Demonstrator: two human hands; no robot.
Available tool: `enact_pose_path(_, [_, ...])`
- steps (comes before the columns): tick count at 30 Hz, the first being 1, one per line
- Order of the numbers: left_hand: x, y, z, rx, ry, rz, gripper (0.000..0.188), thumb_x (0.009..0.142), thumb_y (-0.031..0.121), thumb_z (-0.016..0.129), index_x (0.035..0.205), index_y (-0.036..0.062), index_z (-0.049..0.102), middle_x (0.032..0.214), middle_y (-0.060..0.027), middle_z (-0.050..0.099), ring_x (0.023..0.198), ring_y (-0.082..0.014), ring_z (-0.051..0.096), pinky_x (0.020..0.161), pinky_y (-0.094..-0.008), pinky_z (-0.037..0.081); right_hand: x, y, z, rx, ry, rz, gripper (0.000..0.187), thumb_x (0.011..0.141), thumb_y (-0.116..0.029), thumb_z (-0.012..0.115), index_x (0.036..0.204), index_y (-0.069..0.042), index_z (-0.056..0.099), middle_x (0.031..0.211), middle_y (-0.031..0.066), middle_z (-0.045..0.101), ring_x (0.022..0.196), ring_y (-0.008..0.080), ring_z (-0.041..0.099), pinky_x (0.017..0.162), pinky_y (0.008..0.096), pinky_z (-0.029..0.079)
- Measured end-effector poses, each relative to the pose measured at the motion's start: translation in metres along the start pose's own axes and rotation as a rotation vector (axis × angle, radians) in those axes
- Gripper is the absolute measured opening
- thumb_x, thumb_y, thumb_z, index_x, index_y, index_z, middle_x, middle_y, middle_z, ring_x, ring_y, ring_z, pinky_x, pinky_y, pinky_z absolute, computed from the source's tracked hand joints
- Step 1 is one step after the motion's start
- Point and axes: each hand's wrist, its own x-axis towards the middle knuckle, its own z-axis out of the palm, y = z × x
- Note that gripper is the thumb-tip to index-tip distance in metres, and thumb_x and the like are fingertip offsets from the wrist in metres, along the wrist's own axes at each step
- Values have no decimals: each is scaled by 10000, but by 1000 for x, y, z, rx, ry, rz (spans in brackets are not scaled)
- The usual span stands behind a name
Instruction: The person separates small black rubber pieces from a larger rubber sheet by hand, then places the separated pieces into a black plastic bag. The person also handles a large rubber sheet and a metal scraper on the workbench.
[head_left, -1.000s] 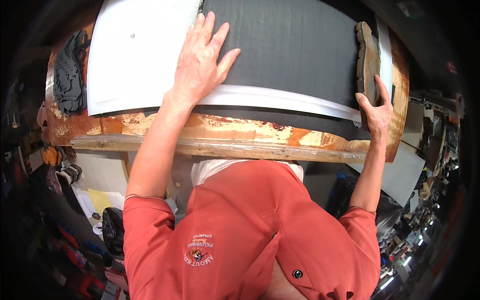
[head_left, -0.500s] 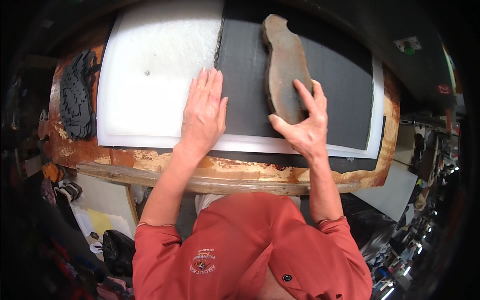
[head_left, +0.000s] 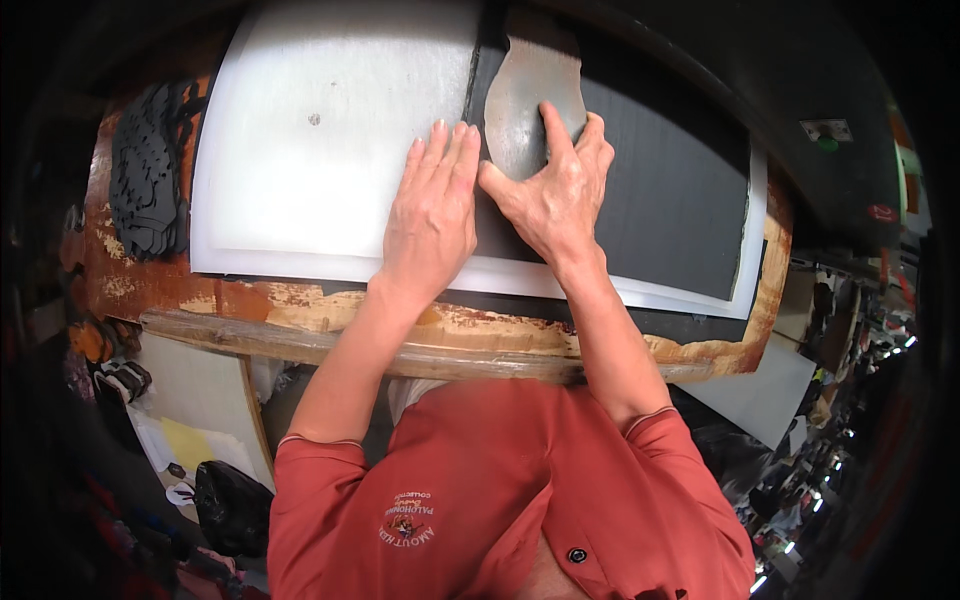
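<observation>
A worn, grey-brown cutting die shaped like a shoe sole (head_left: 522,85) lies on a black sheet (head_left: 665,190), close to the sheet's left edge. My right hand (head_left: 555,195) grips the die's near end: the thumb is at its left side, the index finger presses on top, and the other fingers curl at its right side. Fingers together and stretched out, my left hand (head_left: 432,225) rests flat on the white board (head_left: 330,180), beside the black sheet's left edge. The far end of the die runs into shadow.
A stack of black cut pieces (head_left: 150,175) sits at the left of the worn wooden table (head_left: 250,300). Dark machine parts overhang the far side and the right, one carrying a metal plate with a green button (head_left: 827,135). A wooden bar runs along the near edge.
My right hand has slid the die to the left and farther from me, toward the black sheet's left edge. My left hand, still flat, appears slightly farther right and the two hands are closer together.
</observation>
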Motion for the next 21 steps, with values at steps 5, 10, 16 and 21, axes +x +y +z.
enact_pose_path(5, [0,-1,-4,-72,56,6,514,979,-2,617,1479,-73,523,1456,-250,622,1438,-448,517,1229,-529,380,-17,24,-6,56,45,-195,833,747,-363,914,1382,72,597,1495,382,397,1342,538,447,1081,556,478])
enact_pose_path(10, [-45,27,-32,-254,113,-28,436,968,-16,651,1399,-49,601,1357,-248,676,1272,-444,630,1104,-506,491,-62,77,-56,188,19,-282,630,814,-210,874,1331,57,632,1450,261,568,1336,440,543,1107,496,479])
enact_pose_path(16, [-124,94,-16,-263,-30,110,117,874,4,776,986,15,742,770,-145,667,673,-342,638,626,-431,515,-78,93,-65,429,195,-272,450,843,-118,829,1247,20,687,1285,193,675,1174,349,656,1032,417,526])
enact_pose_path(21, [-137,86,1,-134,74,207,138,868,17,787,808,44,666,672,-117,588,605,-314,582,557,-436,471,-79,127,-120,618,425,-32,104,1008,-87,693,1083,-17,679,1047,49,683,951,131,647,852,276,539])
